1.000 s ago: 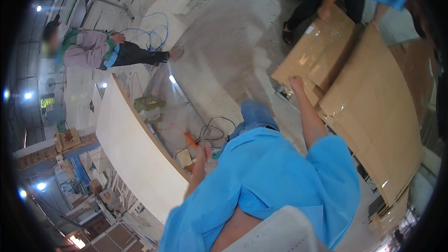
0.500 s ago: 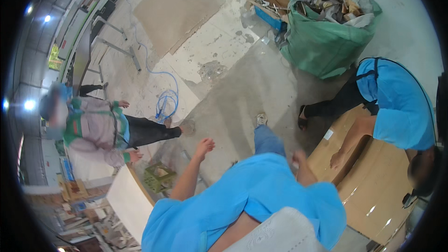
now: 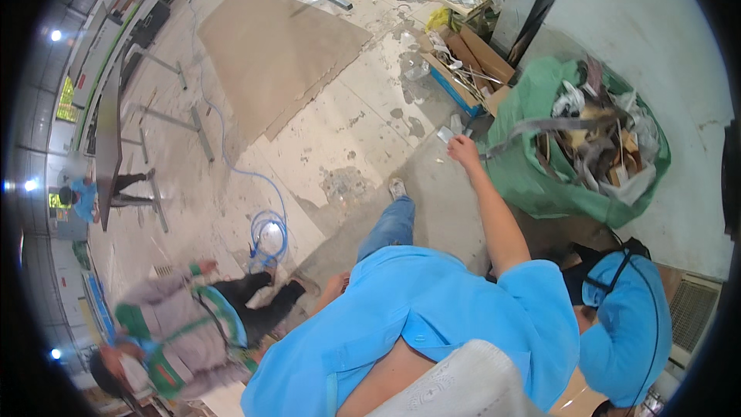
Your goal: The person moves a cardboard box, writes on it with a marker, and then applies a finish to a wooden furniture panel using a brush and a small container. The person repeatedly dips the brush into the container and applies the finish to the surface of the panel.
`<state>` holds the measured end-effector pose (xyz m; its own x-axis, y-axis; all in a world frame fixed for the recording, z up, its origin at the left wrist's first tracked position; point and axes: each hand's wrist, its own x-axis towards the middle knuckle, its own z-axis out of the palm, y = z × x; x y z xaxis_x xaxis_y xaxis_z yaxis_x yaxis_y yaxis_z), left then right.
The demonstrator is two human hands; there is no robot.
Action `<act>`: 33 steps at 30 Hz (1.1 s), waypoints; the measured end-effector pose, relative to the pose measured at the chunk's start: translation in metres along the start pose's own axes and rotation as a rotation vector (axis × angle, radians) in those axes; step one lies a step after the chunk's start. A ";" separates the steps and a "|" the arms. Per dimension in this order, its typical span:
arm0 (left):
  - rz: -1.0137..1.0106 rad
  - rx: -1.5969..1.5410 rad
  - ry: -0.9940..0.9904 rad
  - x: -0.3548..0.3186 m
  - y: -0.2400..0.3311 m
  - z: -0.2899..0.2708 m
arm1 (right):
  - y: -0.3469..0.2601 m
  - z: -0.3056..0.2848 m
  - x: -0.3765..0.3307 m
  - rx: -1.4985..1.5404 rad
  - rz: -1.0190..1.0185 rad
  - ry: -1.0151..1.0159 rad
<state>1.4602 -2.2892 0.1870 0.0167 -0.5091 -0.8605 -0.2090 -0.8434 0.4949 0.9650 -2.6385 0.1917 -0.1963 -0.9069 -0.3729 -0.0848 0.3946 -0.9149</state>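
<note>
Right hand (image 3: pixel 463 152) — well forward, arm (image 3: pixel 498 220) outstretched

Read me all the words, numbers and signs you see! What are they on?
None can be read.
Reddish patch on the jacket: too blurred.
Red mark on the long equipment at left: too small.
Design on the pale cloth at the bottom: too faint.
Green bag near the right hand: no writing I can make out.
</note>
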 end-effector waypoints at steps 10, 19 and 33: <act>0.145 -0.231 0.128 0.203 0.443 -0.132 | 0.098 0.002 0.031 0.072 0.690 0.275; 0.112 -0.114 0.077 0.410 0.760 -0.170 | 0.037 0.070 0.242 -0.052 0.757 0.264; -0.109 0.130 -0.008 0.672 1.020 -0.177 | -0.397 0.072 0.902 0.127 0.055 0.310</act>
<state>1.4311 -3.5214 0.1347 0.0382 -0.4142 -0.9094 -0.3310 -0.8639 0.3796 0.8925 -3.6238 0.2078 -0.4868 -0.7889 -0.3750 0.0522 0.4023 -0.9140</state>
